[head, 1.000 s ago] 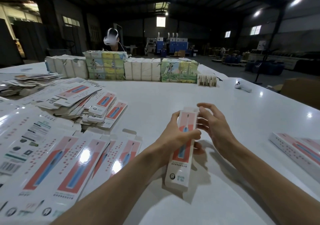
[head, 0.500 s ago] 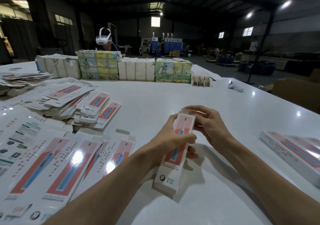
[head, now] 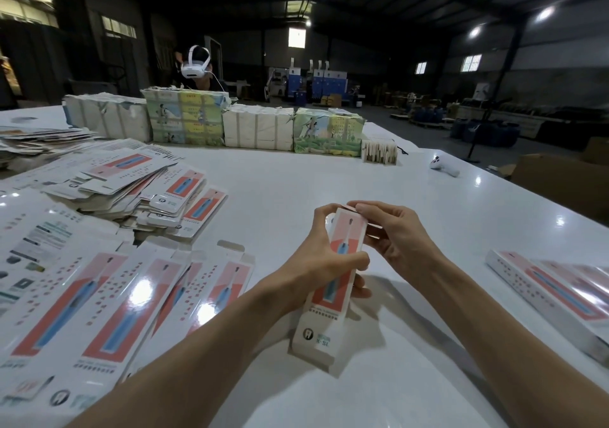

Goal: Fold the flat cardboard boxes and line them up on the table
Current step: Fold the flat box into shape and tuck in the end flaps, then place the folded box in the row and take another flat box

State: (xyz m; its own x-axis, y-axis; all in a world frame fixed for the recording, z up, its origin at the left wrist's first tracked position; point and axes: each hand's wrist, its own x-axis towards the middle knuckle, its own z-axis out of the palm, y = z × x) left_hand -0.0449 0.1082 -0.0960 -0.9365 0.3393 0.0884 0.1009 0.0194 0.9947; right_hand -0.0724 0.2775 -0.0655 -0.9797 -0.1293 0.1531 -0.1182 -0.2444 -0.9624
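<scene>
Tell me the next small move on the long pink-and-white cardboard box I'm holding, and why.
Probably tuck the top flap in with the right hand. The left hand grips the long pink-and-white cardboard box mid-length, tilted, while the right fingertips pinch its far end, which looks not yet closed.

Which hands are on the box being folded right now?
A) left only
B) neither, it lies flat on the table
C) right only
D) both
D: the left hand grips the box around its middle, while the right hand has its fingers curled onto the box's top end.
</scene>
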